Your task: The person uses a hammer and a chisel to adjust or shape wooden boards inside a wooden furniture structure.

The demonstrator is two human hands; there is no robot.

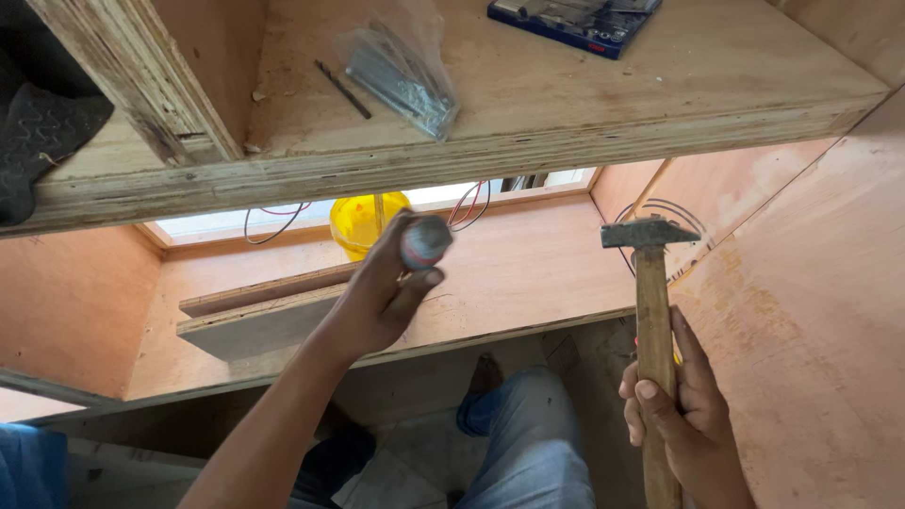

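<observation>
Inside a plywood cabinet shell, seen from above the worker's hands.

Left hand (pixel 382 292) raised under the upper shelf (pixel 566 104), fingers wrapped around a small cylindrical object (pixel 425 242) with a grey, rounded end; it sits between thumb and fingertips, pointing up toward the shelf's front edge. What it is, I cannot tell.

Right hand (pixel 681 405) clenched on the wooden handle of a hammer (pixel 651 311), held upright, the dark metal head at the top, close to the right side panel (pixel 811 311) but not visibly touching it. The hammer stands well apart from the left hand.

On the upper shelf: a clear plastic bag of metal fasteners (pixel 401 75), a thin dark drill bit (pixel 343 90) just beside it, and a blue tool case (pixel 575 21) at the far edge.

On the lower shelf (pixel 528 273): two loose plywood strips (pixel 264 316) stacked at a slant, a yellow container (pixel 363 221) at the back near the bright opening, red and black wires (pixel 273 219) looping beside it.

Below, the worker's knee in blue jeans (pixel 528 443).
</observation>
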